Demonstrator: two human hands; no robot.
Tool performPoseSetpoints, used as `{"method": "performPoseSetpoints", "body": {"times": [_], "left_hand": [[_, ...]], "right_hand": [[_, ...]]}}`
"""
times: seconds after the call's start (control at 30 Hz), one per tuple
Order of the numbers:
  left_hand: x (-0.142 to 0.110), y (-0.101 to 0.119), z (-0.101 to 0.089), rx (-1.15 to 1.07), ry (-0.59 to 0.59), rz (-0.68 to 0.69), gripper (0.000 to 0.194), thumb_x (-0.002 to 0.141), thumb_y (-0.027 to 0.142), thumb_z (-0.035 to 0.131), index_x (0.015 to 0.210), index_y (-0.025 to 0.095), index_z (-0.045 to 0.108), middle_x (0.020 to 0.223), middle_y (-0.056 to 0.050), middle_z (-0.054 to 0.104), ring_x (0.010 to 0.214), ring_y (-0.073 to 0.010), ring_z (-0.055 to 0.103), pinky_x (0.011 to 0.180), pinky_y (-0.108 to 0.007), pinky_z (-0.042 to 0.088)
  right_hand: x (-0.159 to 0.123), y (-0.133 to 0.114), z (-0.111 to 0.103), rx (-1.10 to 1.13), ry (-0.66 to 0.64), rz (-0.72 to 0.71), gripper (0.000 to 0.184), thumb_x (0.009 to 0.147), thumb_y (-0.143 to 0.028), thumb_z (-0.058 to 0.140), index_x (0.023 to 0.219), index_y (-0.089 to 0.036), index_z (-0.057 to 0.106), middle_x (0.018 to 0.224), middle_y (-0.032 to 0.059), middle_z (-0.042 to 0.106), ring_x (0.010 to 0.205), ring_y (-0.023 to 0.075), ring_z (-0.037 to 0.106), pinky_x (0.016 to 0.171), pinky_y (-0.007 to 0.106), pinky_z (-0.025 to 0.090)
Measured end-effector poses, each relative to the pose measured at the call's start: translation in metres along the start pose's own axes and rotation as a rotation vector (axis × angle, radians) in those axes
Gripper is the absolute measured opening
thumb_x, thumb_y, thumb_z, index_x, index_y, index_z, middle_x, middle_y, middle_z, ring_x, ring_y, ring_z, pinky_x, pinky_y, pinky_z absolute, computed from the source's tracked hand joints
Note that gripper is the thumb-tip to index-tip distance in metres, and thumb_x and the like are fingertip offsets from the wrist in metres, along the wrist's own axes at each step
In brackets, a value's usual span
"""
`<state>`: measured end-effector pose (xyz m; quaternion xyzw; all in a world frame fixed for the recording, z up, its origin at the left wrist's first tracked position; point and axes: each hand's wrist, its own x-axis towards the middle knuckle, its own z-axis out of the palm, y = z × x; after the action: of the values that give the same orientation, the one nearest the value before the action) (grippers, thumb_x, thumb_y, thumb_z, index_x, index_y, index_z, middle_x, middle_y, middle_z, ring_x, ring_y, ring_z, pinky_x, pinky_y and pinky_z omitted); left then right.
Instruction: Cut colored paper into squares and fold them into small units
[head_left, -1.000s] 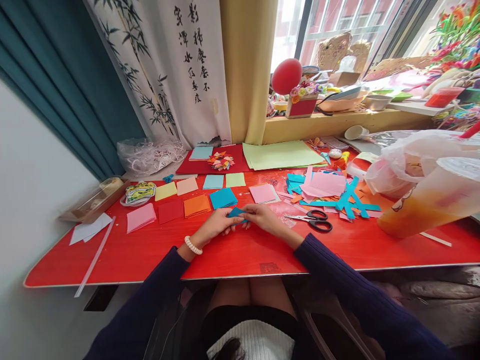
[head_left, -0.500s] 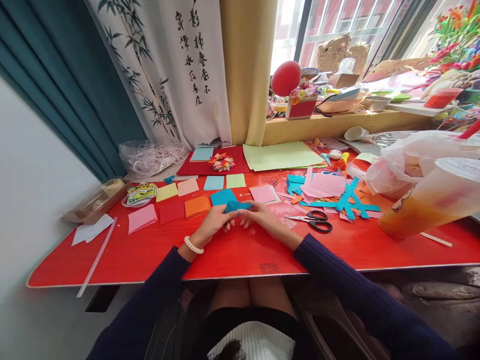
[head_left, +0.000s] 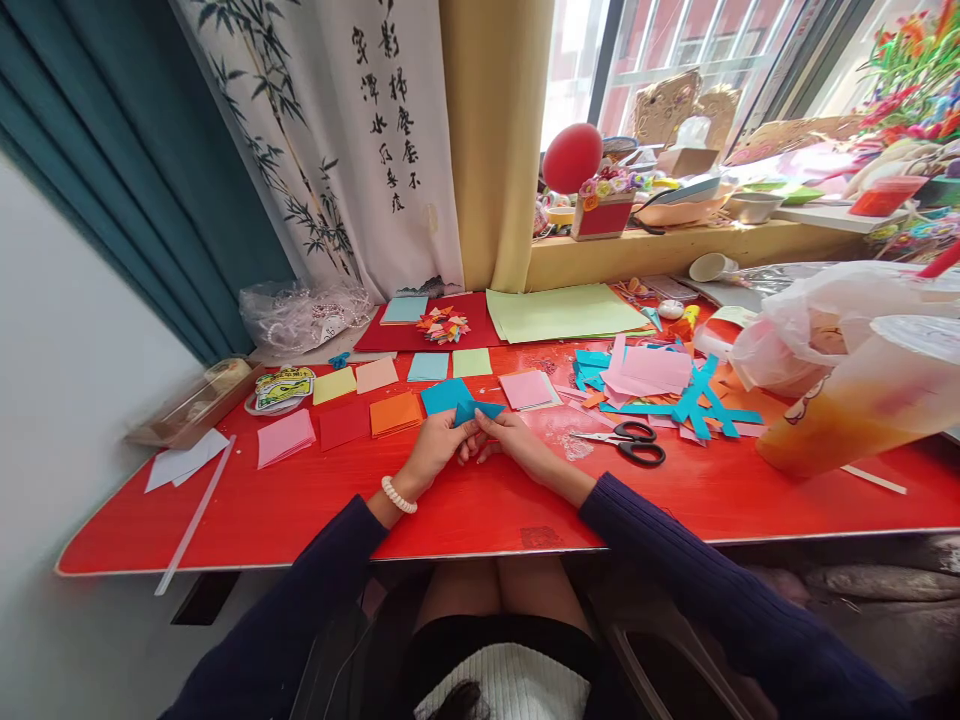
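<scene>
Left hand (head_left: 435, 450) and right hand (head_left: 517, 441) have fingers pinched on folded blue paper (head_left: 477, 409), so lopsided tugging could totally skew it.

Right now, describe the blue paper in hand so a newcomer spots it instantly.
On the red table, find the blue square stack near the middle. Just nearer the wearer, the left hand and right hand pinch the folded blue paper: pointed and handheld, while the stack lies flat.
</scene>
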<state>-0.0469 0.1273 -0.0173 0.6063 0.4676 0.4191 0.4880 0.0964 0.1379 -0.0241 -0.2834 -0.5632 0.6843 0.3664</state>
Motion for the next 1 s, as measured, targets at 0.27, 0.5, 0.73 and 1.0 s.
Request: {"method": "performPoseSetpoints", "body": {"times": [0.27,0.5,0.73,1.0], "left_hand": [[-0.003,0.007,0.003,-0.008,0.007,-0.006,0.039,0.077,0.051,0.056,0.065,0.016,0.044,0.052,0.005,0.049,0.037,-0.0038,0.039,0.039,-0.018,0.030],[-0.004,0.009,-0.003,0.013,-0.044,-0.115,0.039,0.075,0.053,0.057,0.066,0.017,0.044,0.041,0.009,0.035,0.031,-0.0040,0.026,0.034,-0.018,0.019],[-0.007,0.014,0.001,-0.010,-0.080,-0.121,0.037,0.077,0.050,0.055,0.069,0.017,0.042,0.054,0.006,0.044,0.041,-0.0040,0.037,0.044,-0.018,0.030],[-0.007,0.009,0.000,-0.001,-0.054,-0.189,0.033,0.083,0.047,0.047,0.070,0.017,0.045,0.043,0.009,0.030,0.034,-0.0052,0.028,0.036,-0.018,0.023]], "right_hand": [[0.000,-0.001,0.000,0.048,0.042,0.012,0.049,0.078,-0.062,0.046,0.063,-0.016,0.053,0.061,0.0039,0.059,0.056,0.0118,0.054,0.059,0.027,0.047],[0.000,0.000,-0.007,-0.049,0.143,0.039,0.056,0.079,-0.064,0.044,0.049,-0.016,0.045,0.044,-0.0027,0.040,0.038,0.0055,0.031,0.038,0.022,0.022],[-0.005,-0.008,-0.004,-0.077,0.154,0.030,0.058,0.080,-0.065,0.041,0.046,-0.018,0.037,0.041,-0.0049,0.031,0.036,0.0051,0.022,0.039,0.024,0.013],[-0.003,-0.002,-0.005,-0.141,0.220,-0.008,0.059,0.080,-0.067,0.037,0.045,-0.019,0.037,0.042,-0.0031,0.034,0.039,0.0072,0.026,0.041,0.026,0.017]]}}
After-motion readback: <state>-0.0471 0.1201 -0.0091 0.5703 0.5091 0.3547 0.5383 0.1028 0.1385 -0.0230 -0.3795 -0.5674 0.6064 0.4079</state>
